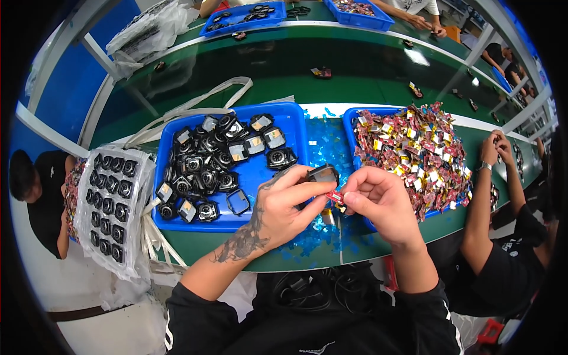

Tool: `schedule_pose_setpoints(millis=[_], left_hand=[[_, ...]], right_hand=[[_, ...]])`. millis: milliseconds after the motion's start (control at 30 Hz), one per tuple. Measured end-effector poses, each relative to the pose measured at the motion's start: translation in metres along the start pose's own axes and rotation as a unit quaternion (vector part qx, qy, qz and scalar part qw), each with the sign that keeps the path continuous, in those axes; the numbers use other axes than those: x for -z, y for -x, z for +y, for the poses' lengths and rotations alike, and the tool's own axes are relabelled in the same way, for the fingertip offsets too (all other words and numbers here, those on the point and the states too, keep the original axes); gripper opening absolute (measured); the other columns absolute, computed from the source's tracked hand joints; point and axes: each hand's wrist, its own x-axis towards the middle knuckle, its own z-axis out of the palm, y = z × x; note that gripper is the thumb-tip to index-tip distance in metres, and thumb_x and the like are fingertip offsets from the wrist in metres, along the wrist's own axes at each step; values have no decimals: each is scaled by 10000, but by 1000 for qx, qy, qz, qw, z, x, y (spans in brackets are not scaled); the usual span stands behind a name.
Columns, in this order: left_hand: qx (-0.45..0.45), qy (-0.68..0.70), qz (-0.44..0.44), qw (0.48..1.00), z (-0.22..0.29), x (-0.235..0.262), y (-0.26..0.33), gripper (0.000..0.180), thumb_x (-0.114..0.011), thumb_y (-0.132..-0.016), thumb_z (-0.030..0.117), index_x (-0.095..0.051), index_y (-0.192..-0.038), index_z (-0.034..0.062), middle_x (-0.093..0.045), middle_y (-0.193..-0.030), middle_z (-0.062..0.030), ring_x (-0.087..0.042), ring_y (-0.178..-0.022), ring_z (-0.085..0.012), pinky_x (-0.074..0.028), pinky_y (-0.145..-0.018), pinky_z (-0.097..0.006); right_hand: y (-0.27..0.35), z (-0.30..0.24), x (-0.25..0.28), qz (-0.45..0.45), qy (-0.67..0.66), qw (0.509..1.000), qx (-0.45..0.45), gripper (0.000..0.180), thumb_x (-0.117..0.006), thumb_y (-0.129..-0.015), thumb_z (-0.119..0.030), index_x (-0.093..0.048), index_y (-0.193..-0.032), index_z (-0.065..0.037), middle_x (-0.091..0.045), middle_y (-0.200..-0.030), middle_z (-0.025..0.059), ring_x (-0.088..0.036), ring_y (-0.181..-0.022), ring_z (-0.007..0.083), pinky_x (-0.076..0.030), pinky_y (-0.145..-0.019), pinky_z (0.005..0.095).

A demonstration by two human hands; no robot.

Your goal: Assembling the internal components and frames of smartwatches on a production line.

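Here, nearest the body, the left hand (284, 207) clamps its fingers on a small dark square housing (322, 173), held up just above the near edge of the green bench (296, 83). The right hand (378, 204) pinches a tiny red and gold part (336, 197) between thumb and forefinger, touching the left fingertips just below the housing. The housing looks light and rigid, best gripped by its side walls; the part looks thin, slippery and easily bent, so its edges seem the safest hold. Blue film scraps (322, 148) litter the bench under and beyond the hands. Left of them a blue tray (293, 118) holds many such housings; right of them a second blue tray (349, 115) is heaped with red and gold parts. Free room is tight between the two trays, more open above. Far left, a bagged sheet of housings (109, 207) overhangs the bench edge. Farther off, more blue trays (236, 26) sit across the belt
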Motion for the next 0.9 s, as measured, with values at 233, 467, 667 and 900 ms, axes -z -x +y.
schedule_pose_setpoints(millis=[233, 467, 667, 900], left_hand=[[128, 104, -103, 981, 0, 5, 1, 143, -729, -808, 28, -732, -949, 8, -651, -852, -83, -649, -760, -143, -508, -632, -262], [211, 220, -105, 947, 1, -3, 4, 195, -669, -872, 2, -702, -1060, -36, -649, -898, -68, -654, -871, -112, -555, -749, -224], [214, 294, -47, 931, -1, -14, 10, 313, -635, -895, -12, -640, -1208, -15, -652, -1079, -115, -657, -956, -149, -556, -845, -253], [230, 303, -16, 925, 4, -12, 12, 483, -615, -885, -57, -519, -1351, 27, -648, -1137, -128, -644, -1039, -165, -536, -887, -284]], right_hand=[[4, 7, 0, 30, 20, 996, 84, 148, -698, -850, -10, -612, -970, 3, -606, -942, 33, -588, -852, 83, -513, -722, 210], [8, 10, -14, 123, 202, 961, 143, 292, -713, -807, 46, -582, -1064, 0, -605, -943, 49, -613, -811, 90, -531, -684, 210], [3, 23, -14, 160, 246, 942, 165, 313, -711, -803, 55, -553, -1068, 4, -591, -948, 45, -605, -832, 74, -520, -665, 206], [-7, 11, -25, 166, 264, 942, 126, 403, -702, -786, 51, -546, -1150, -26, -595, -931, 55, -615, -836, 112, -551, -663, 245]])
